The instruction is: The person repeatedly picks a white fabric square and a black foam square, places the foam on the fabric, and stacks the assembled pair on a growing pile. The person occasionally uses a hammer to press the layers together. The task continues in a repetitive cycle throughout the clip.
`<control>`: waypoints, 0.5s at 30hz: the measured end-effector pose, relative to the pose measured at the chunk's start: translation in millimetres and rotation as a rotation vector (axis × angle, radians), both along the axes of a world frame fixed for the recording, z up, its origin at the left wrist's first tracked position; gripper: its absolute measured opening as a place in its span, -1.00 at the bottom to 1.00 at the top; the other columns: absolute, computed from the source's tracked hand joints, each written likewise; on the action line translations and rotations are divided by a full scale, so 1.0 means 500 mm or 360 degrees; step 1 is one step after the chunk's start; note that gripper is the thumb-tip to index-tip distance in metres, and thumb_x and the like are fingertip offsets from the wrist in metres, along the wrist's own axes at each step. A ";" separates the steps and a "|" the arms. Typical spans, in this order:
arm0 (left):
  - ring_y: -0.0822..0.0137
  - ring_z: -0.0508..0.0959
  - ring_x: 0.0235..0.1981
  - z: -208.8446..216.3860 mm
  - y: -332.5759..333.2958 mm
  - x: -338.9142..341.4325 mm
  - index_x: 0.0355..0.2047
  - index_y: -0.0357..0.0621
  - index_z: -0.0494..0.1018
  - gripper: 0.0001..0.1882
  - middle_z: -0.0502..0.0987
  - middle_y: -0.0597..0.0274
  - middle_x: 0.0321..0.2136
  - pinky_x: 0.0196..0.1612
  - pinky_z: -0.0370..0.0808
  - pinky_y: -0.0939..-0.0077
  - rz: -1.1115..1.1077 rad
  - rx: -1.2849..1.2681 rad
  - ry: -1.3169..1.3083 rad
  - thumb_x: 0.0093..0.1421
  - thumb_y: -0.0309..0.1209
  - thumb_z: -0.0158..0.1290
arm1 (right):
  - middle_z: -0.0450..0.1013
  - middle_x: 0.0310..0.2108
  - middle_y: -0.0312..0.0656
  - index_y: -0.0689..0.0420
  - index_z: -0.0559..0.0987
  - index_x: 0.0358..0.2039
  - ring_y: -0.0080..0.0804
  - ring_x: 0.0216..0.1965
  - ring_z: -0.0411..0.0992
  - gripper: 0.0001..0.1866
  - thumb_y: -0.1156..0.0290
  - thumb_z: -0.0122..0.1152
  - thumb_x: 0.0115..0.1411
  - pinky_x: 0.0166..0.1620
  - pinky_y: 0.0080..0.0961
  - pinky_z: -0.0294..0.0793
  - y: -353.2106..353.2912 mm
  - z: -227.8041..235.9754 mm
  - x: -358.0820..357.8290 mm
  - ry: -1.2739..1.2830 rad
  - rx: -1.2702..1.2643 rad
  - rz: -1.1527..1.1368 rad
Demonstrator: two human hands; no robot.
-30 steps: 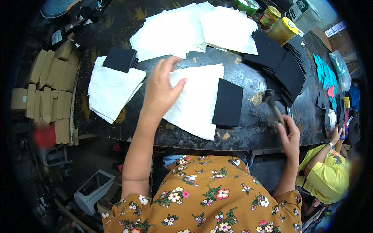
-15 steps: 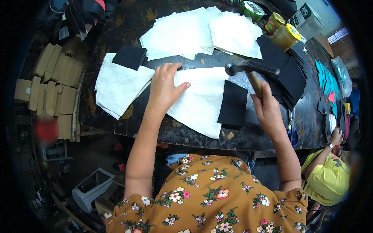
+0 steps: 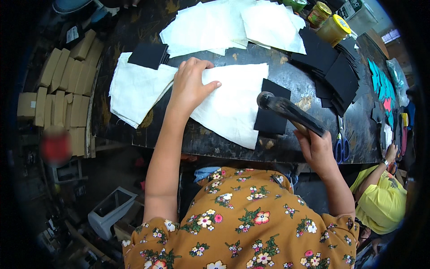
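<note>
My left hand point(image 3: 192, 84) lies with fingers spread on the upper left part of a white cloth piece point(image 3: 233, 101). A black square piece point(image 3: 273, 107) sits against the right edge of that cloth, partly covered by the hammer. Gripped by its wooden handle in my right hand point(image 3: 318, 150), the hammer point(image 3: 291, 112) is raised over the table, its head above the black piece. To the left, a stack of white cloth point(image 3: 134, 92) carries a small pile of black squares point(image 3: 148, 55) on its upper part.
More white pieces point(image 3: 206, 27) spread along the far side of the dark table point(image 3: 215, 145). Black pieces point(image 3: 331, 74) are piled at the right, near blue-handled scissors point(image 3: 341, 145) and a yellow-lidded jar point(image 3: 333, 30). Cardboard boxes point(image 3: 53, 67) stand at left; a person in yellow point(image 3: 383, 195) works at right.
My right hand has moved slightly right and nearer to me, and the hammer head has come down toward the black square. The view has shifted a little; my left hand stays on the cloth.
</note>
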State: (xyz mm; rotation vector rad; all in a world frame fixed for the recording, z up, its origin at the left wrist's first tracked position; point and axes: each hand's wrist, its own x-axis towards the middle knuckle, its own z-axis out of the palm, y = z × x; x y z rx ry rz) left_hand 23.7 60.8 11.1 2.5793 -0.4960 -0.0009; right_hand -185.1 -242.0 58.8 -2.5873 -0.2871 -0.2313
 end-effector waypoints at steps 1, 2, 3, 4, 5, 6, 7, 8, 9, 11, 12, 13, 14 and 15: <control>0.01 0.54 0.15 0.002 0.000 -0.001 0.04 -0.17 0.68 -0.43 0.64 0.02 0.00 0.24 0.51 0.11 0.0008 0.0001 0.0003 0.04 -0.20 0.49 | 0.64 -0.13 0.05 0.13 0.49 0.23 0.15 -0.20 0.64 -0.53 0.57 0.30 0.32 -0.16 -0.04 0.62 0.002 0.000 -0.005 0.0100 -0.0031 0.0058; 0.01 0.55 0.16 0.004 -0.001 0.000 0.03 -0.17 0.67 -0.43 0.65 0.02 -0.01 0.23 0.50 0.12 0.0022 0.0008 0.0011 0.03 -0.19 0.49 | 0.64 -0.12 0.05 0.12 0.49 0.23 0.13 -0.19 0.65 -0.51 0.57 0.30 0.30 -0.17 -0.06 0.62 0.001 0.004 -0.009 0.0232 -0.0085 0.0071; 0.01 0.55 0.15 0.007 -0.001 0.001 0.02 -0.17 0.67 -0.43 0.65 0.03 -0.01 0.23 0.51 0.13 0.0014 0.0021 0.0034 0.03 -0.19 0.49 | 0.64 -0.12 0.04 0.12 0.50 0.24 0.12 -0.19 0.65 -0.50 0.58 0.31 0.29 -0.17 -0.08 0.63 0.004 0.004 -0.011 0.0397 -0.0135 0.0115; 0.01 0.56 0.14 0.010 -0.002 0.003 0.02 -0.17 0.67 -0.44 0.65 0.03 -0.01 0.23 0.51 0.13 -0.0002 0.0037 0.0060 0.03 -0.20 0.49 | 0.65 -0.12 0.02 0.11 0.53 0.22 0.10 -0.18 0.66 -0.48 0.60 0.33 0.23 -0.17 -0.12 0.64 0.003 0.008 -0.013 0.0315 -0.0075 0.0084; 0.02 0.56 0.14 0.013 -0.004 0.008 0.02 -0.16 0.67 -0.44 0.65 0.03 -0.02 0.22 0.51 0.13 -0.0005 0.0038 0.0074 0.03 -0.20 0.49 | 0.65 -0.12 0.02 0.10 0.53 0.23 0.09 -0.17 0.66 -0.46 0.60 0.34 0.21 -0.16 -0.12 0.64 0.001 0.012 -0.014 0.0252 -0.0075 0.0082; 0.02 0.57 0.13 0.016 -0.005 0.010 0.01 -0.16 0.67 -0.44 0.65 0.03 -0.02 0.21 0.51 0.14 -0.0007 0.0064 0.0102 0.02 -0.21 0.50 | 0.65 -0.12 0.02 0.10 0.53 0.23 0.09 -0.17 0.66 -0.45 0.59 0.35 0.20 -0.15 -0.12 0.64 0.004 0.011 -0.016 0.0209 -0.0061 0.0099; 0.02 0.57 0.13 0.018 -0.007 0.011 0.01 -0.15 0.67 -0.45 0.66 0.04 -0.03 0.20 0.52 0.15 0.0001 0.0082 0.0129 0.02 -0.21 0.50 | 0.65 -0.11 0.02 0.10 0.53 0.24 0.09 -0.16 0.66 -0.43 0.59 0.36 0.19 -0.14 -0.12 0.64 0.002 0.015 -0.018 0.0086 -0.0013 0.0084; 0.03 0.58 0.12 0.021 -0.008 0.015 0.00 -0.15 0.67 -0.45 0.66 0.04 -0.03 0.19 0.52 0.16 0.0003 0.0080 0.0149 0.01 -0.21 0.50 | 0.65 -0.12 0.01 0.09 0.53 0.24 0.08 -0.16 0.66 -0.42 0.60 0.36 0.19 -0.13 -0.13 0.64 0.006 0.012 -0.020 0.0087 0.0089 0.0134; 0.03 0.59 0.11 0.023 -0.009 0.018 -0.01 -0.15 0.67 -0.45 0.67 0.04 -0.04 0.18 0.53 0.17 -0.0003 0.0089 0.0148 0.00 -0.21 0.51 | 0.65 -0.12 0.00 0.08 0.52 0.25 0.06 -0.15 0.66 -0.42 0.60 0.35 0.19 -0.12 -0.14 0.65 0.014 0.006 -0.021 0.0018 0.0248 0.0176; 0.03 0.61 0.08 0.026 -0.007 0.023 -0.03 -0.15 0.67 -0.46 0.68 0.02 -0.05 0.16 0.54 0.19 -0.0037 0.0085 0.0143 -0.01 -0.21 0.51 | 0.65 -0.11 -0.01 0.07 0.52 0.26 0.05 -0.14 0.66 -0.41 0.61 0.34 0.19 -0.11 -0.15 0.65 0.017 0.004 -0.027 0.0332 0.0033 0.0184; 0.02 0.62 0.07 0.026 -0.008 0.025 -0.04 -0.15 0.67 -0.46 0.68 0.00 -0.05 0.16 0.54 0.19 -0.0050 0.0093 0.0172 -0.01 -0.21 0.51 | 0.65 -0.11 0.00 0.08 0.50 0.26 0.07 -0.14 0.66 -0.41 0.61 0.33 0.19 -0.11 -0.12 0.64 0.012 0.007 -0.032 0.0379 -0.0066 0.0141; 0.02 0.63 0.07 0.026 -0.007 0.030 -0.05 -0.15 0.67 -0.46 0.69 -0.02 -0.05 0.15 0.55 0.20 -0.0054 0.0097 0.0192 -0.02 -0.21 0.51 | 0.65 -0.13 0.00 0.08 0.50 0.26 0.08 -0.15 0.66 -0.41 0.61 0.32 0.19 -0.11 -0.11 0.64 0.010 0.003 -0.030 0.0316 -0.0051 0.0148; 0.01 0.64 0.07 0.024 -0.006 0.032 -0.05 -0.15 0.67 -0.47 0.69 -0.03 -0.06 0.14 0.55 0.21 -0.0059 0.0105 0.0223 -0.02 -0.20 0.51 | 0.64 -0.14 0.00 0.08 0.50 0.25 0.08 -0.16 0.65 -0.42 0.62 0.31 0.19 -0.12 -0.10 0.63 0.009 0.001 -0.033 0.0245 -0.0025 0.0152; 0.00 0.64 0.07 0.022 -0.005 0.036 -0.06 -0.16 0.68 -0.47 0.69 -0.05 -0.05 0.15 0.55 0.20 -0.0082 0.0098 0.0234 -0.02 -0.20 0.50 | 0.64 -0.16 0.00 0.09 0.50 0.25 0.09 -0.17 0.65 -0.42 0.62 0.30 0.20 -0.12 -0.09 0.63 0.003 0.002 -0.036 0.0163 0.0007 0.0142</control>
